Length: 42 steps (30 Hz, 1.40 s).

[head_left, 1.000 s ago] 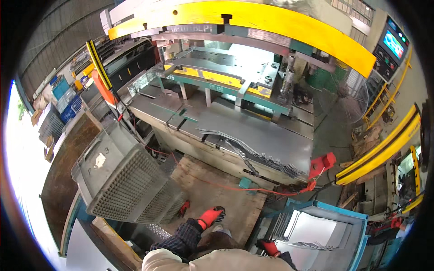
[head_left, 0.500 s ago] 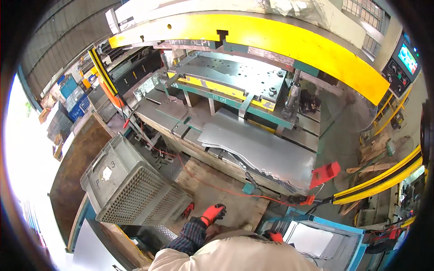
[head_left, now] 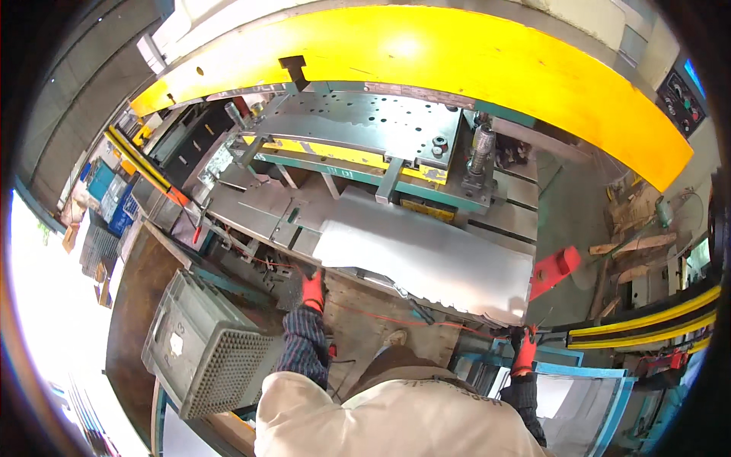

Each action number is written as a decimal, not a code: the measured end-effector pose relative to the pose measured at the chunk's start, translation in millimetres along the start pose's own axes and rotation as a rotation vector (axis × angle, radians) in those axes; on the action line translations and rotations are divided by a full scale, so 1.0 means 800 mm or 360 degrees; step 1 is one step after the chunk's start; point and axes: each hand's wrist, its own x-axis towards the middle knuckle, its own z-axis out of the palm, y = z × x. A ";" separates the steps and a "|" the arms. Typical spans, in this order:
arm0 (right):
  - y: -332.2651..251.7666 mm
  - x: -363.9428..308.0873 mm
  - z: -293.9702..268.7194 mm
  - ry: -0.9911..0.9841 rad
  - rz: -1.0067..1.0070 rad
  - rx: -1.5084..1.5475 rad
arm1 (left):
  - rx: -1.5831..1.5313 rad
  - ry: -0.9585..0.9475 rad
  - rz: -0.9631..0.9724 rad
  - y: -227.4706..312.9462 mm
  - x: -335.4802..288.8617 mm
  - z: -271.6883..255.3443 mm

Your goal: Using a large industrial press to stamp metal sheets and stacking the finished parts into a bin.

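Pale characters run along the front edge of the green plate beneath the drilled steel plate. The grey crate at left carries dark hand-sized marks beside a white patch, and dark lettering, partly curved out of sight, crosses the cream shirt at the lower edge. More lettering shows under the yellow beam, too oblique to make out fully.

The metal sheet lies flat on the press bed, in front of the green plate and ahead of both hands. The left hand, in a red glove, is at the sheet's near left corner, its fingers pointing forward; whether they are closed on the edge cannot be told. The right hand, likewise gloved, has its dark fingers up at the near right corner; how far they are bent, and whether they grip the metal, is unclear. Just beyond that corner is a red bracket; the blue-framed bin stands near the right hand.
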 end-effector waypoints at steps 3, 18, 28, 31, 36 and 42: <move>0.072 0.053 -0.024 0.0041 -0.0600 -0.0983 | -0.0253 -0.0061 -0.0102 0.042 0.049 0.019; -0.015 0.058 0.034 -0.0115 0.0297 -0.0199 | 0.0176 -0.0530 -0.0513 0.018 0.079 -0.061; 0.017 0.078 0.023 0.0074 0.0097 -0.0612 | 0.0013 -0.1073 0.0046 0.081 0.013 0.012; -0.115 0.031 0.096 0.0045 0.0229 -0.1471 | 0.0275 -0.1122 -0.0133 0.053 0.057 -0.005; -0.098 0.031 0.082 0.0177 0.0157 -0.1827 | 0.0333 -0.1174 -0.0215 0.021 0.098 -0.007; -0.114 0.042 0.088 0.0087 0.0430 -0.1481 | 0.0301 -0.1176 -0.0181 0.014 0.115 -0.025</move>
